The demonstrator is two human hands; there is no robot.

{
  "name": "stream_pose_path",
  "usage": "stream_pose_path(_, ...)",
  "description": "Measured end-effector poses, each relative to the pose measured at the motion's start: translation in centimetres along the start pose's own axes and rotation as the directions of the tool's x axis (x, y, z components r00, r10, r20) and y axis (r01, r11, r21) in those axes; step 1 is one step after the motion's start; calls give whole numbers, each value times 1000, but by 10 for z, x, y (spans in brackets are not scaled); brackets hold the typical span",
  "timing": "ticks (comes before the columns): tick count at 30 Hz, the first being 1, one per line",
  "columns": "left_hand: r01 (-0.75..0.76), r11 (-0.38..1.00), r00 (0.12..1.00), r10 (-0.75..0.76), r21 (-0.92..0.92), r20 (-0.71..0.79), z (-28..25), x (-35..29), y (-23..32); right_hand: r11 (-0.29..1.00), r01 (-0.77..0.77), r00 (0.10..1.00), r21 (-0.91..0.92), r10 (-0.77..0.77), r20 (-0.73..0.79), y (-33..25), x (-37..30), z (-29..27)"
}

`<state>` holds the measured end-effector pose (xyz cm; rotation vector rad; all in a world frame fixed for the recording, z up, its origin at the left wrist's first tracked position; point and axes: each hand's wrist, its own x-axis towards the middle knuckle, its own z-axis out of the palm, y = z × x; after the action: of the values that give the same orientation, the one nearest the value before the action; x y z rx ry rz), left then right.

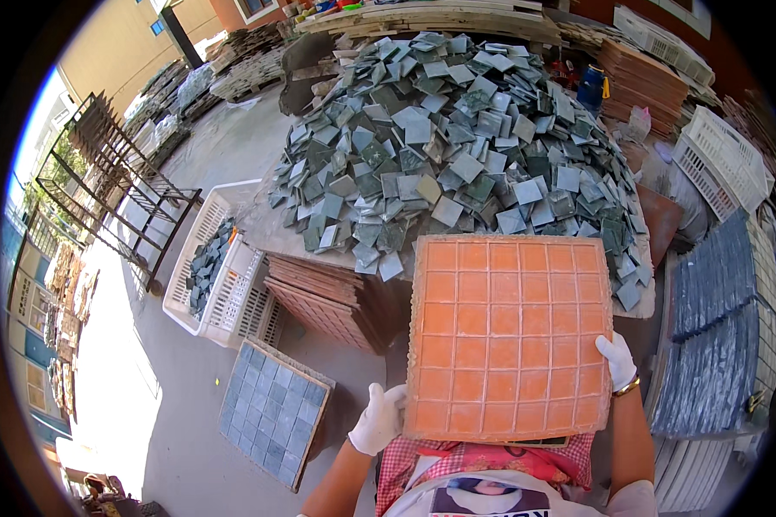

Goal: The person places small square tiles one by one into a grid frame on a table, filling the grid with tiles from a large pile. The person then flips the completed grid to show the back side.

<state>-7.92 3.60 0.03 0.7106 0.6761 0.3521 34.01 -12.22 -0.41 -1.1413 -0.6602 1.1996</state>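
Note:
In front of me is a square orange grid tray [510, 340], its pockets divided by raised ribs and holding no tiles. My left hand [378, 420], in a white glove, grips its lower left edge, with some fingers hidden behind it. My right hand [617, 361], also gloved and with a gold band at the wrist, holds the right edge. Beyond the tray lies a large heap of loose square grey-green stone tiles [418, 129] on a table. A tray filled with blue-grey tiles [272, 414] sits low to the left of my left hand.
A stack of reddish grid trays [328, 302] stands by the table's near left. White plastic crates [194, 323], one with dark tile pieces [209, 271], are farther left. On the right are stacked blue-grey tile sheets [711, 327] and another white crate [722, 159]. A metal rack [116, 202] stands far left.

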Motion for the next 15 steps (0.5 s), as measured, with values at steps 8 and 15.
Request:
stream_pose_path(8, -124, 992, 956, 118, -3, -267, 28, 6, -31, 446, -246, 969, -860, 109, -221, -16, 40, -13)
stream_pose_path(15, -126, 935, 970, 45, -332, -240, 69, 1, -4, 153, 333, 901, -930, -342, 266, -44, 0, 129)
